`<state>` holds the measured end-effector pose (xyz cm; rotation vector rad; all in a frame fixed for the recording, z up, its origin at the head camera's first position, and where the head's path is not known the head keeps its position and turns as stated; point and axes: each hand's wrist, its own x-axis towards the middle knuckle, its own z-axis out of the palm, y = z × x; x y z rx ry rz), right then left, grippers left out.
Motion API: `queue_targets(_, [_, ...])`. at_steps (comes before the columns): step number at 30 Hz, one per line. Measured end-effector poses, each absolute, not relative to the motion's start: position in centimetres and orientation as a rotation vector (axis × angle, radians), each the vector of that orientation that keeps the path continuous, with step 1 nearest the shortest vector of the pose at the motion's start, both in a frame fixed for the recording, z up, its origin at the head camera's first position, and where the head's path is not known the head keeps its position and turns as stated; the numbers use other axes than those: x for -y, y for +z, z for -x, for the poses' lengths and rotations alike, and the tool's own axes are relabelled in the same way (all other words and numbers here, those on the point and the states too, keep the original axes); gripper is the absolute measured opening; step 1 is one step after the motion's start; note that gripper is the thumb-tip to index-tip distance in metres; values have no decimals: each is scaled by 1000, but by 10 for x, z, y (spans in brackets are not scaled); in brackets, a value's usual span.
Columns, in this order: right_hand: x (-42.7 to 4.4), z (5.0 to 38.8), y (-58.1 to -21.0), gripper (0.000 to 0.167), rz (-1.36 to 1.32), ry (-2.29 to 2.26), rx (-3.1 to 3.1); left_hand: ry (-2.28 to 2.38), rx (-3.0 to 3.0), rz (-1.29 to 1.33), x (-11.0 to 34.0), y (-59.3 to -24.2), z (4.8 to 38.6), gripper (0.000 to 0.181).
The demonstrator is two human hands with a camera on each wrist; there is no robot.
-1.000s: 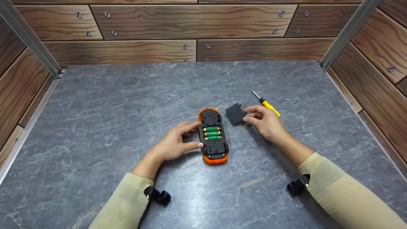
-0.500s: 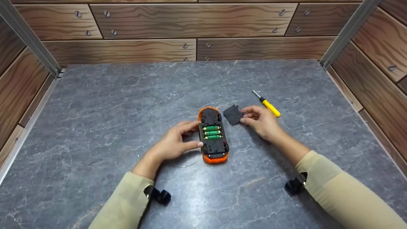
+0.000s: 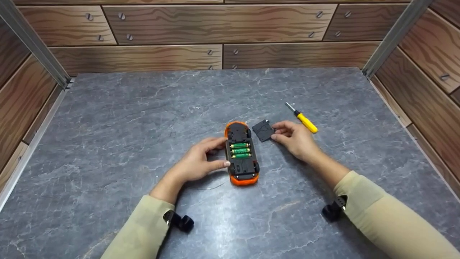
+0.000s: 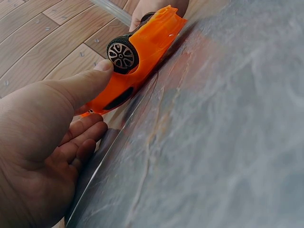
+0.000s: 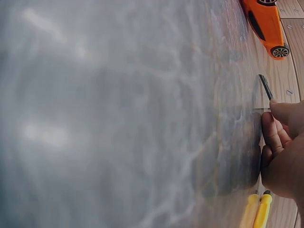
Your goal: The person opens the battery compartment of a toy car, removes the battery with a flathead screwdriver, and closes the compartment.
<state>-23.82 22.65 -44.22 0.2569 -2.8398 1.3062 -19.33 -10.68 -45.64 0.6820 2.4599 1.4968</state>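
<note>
An orange toy car (image 3: 244,180) lies upside down on the grey table, its underside bay holding three green batteries (image 3: 240,150). The left hand (image 3: 196,160) grips the car's left side, thumb near a wheel (image 4: 122,55) in the left wrist view. Right of the car, the right hand (image 3: 296,140) pinches a thin black cover (image 3: 263,130) by its right edge, between thumb and fingers. In the right wrist view the cover (image 5: 266,87) appears edge-on, tilted, at the fingertips of the right hand (image 5: 285,147).
A screwdriver (image 3: 307,123) with a yellow handle lies behind the right hand, its shaft pointing back and left. A thin curved wire-like line shows on the table near the left wrist. Wood-patterned walls (image 3: 215,25) stand at the back and sides.
The right hand has shifted the black cover slightly left, closer to the car, and its tilt has changed. The left hand and car have stayed in place.
</note>
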Motion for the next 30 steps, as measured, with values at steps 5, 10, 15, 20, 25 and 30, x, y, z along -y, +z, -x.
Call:
queue_targets(5, [-226, 236, -442, 37, -260, 1288, 2832, 1504, -2459, -679, 107, -458, 193, 77])
queue_targets(10, [-226, 233, -443, 39, -294, 1315, 2803, 1488, -2467, -665, 107, -458, 193, 78])
queue_targets(15, [-229, 231, -441, 40, -293, 1331, 2824, 1482, -2469, -661, 107, -457, 193, 79])
queue_targets(20, [-230, 230, -440, 41, -292, 1348, 2830, 1486, -2469, -692, 107, -456, 194, 77])
queue_targets(25, [-231, 231, -438, 40, -308, 1389, 2812, 1477, -2476, -704, 108, -456, 194, 77])
queue_targets(30, [-236, 229, -435, 38, -280, 1501, 2748, 1475, -2467, -688, 108, -457, 194, 78])
